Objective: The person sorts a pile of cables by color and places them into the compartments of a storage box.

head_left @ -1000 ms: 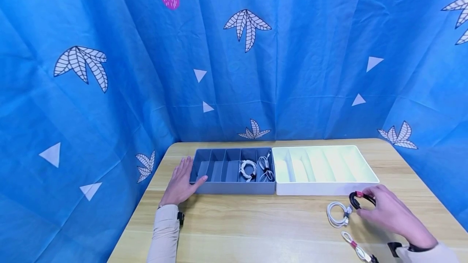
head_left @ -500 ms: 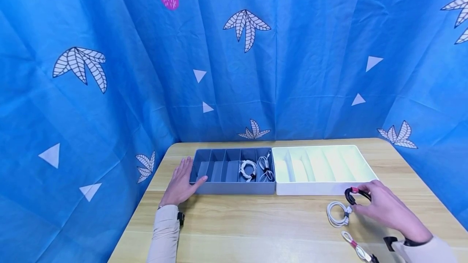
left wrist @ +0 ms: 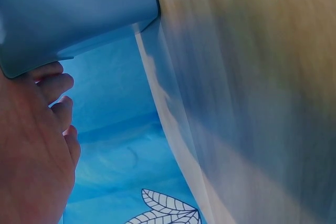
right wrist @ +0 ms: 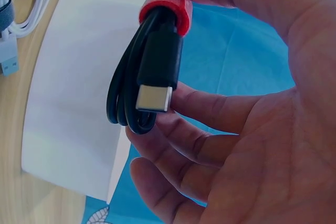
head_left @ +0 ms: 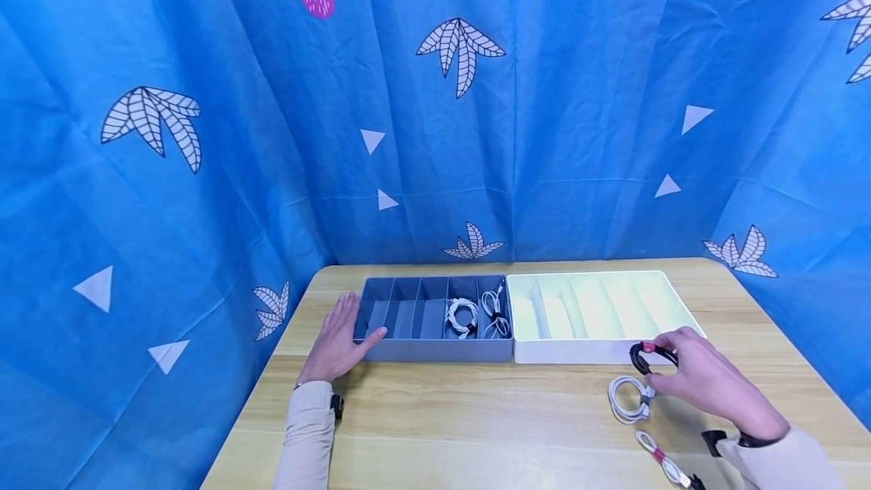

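A coiled black USB-C cable [head_left: 638,361] with a red strap [right wrist: 173,4] is pinched between the thumb and fingers of my right hand [head_left: 711,378]. It hangs before the front wall of the white divided organizer box [head_left: 571,351]; in the right wrist view its metal plug [right wrist: 153,98] points downward. My left hand [head_left: 335,342] rests against the left end of the grey divided organizer box [head_left: 435,351], its fingers extended along the side and the thumb at the front rim. Two bundled white cables lie in the grey box's two rightmost compartments, one a braided coil [head_left: 463,316].
A coiled white cable [head_left: 627,408] with a dark strap lies on the wooden table [head_left: 476,422] just below my right hand. Closer to me is a smaller white cable [head_left: 649,443] with a red strap. The boxes stand side by side near a blue patterned curtain [head_left: 435,134].
My right hand has moved left and slightly up with the black cable, closer to the white box's front wall. My left hand has stayed in place.
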The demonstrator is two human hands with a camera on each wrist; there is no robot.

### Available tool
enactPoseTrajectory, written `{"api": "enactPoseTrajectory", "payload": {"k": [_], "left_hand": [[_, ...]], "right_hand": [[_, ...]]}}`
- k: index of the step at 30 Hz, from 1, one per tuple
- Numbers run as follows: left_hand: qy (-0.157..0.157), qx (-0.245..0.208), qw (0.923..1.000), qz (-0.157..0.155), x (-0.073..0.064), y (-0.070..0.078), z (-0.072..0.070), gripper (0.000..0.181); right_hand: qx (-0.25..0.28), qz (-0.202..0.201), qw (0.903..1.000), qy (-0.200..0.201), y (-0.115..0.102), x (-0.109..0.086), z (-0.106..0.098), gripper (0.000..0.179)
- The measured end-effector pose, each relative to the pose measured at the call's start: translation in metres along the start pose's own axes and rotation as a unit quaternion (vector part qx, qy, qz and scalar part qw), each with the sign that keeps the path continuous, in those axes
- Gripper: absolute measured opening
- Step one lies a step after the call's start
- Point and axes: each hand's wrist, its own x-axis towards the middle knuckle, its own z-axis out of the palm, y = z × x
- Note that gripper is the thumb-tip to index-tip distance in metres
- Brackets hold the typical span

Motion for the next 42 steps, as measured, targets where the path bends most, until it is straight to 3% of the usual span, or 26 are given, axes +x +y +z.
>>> {"api": "enactPoseTrajectory", "payload": {"k": [12,20,42], "left_hand": [[0.003,-0.006,1.0000,0.004,0.002,-0.002,0.001,0.104],[0.001,0.000,1.0000,0.005,0.002,-0.002,0.001,0.104],[0.004,-0.004,1.0000,0.000,0.002,-0.002,0.001,0.104]], "right_hand": [[-0.001,0.008,0.9999,-0.013,-0.009,0.007,0.000,0.073],[0.005,-0.014,0.9999,-0.003,-0.013,0.009,0.001,0.067],[0.003,-0.023,0.9997,-0.007,-0.031,0.024,0.003,0.064]]}}
